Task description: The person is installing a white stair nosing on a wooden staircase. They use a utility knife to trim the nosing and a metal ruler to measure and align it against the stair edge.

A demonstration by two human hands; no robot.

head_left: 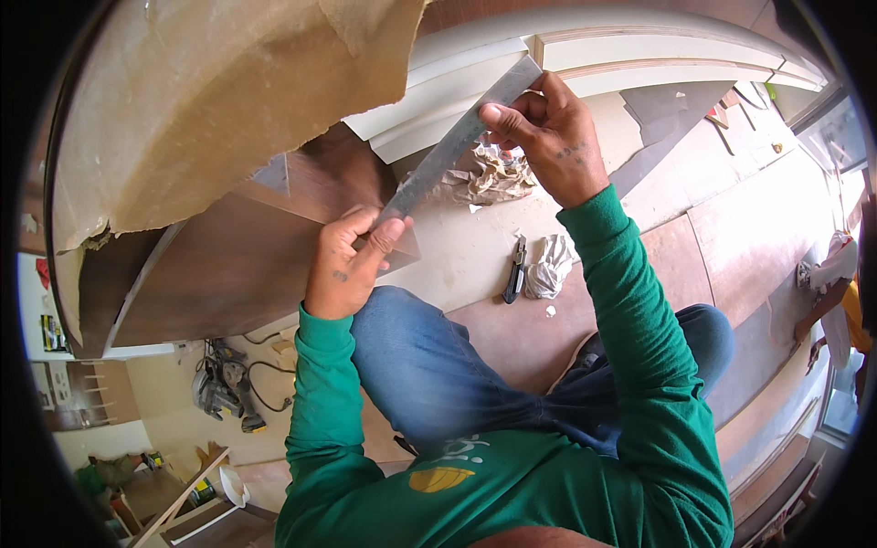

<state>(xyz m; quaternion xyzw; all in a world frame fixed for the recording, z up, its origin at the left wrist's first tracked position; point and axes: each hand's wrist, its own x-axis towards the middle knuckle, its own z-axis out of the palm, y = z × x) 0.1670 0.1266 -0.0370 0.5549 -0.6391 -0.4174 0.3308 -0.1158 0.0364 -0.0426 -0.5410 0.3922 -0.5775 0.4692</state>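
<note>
A flat grey metal strip (449, 146) slants across the space in front of me, its far end up and to the right. My left hand (350, 260) pinches its near end between thumb and fingers. Close to the far end, my right hand (559, 137) grips it with the thumb on top. Below the strip, crumpled brown paper (498, 178) lies on the floor. A black utility knife (515, 270) rests nearer to my legs, beside a crumpled white cloth (552, 266).
Torn brown paper (247, 91) covers a surface at upper left, above a brown wooden panel (237, 265). White boards (649, 59) stretch along the far side. Corded power tools (224, 388) lie at lower left. Another person (831, 292) is at the right edge.
</note>
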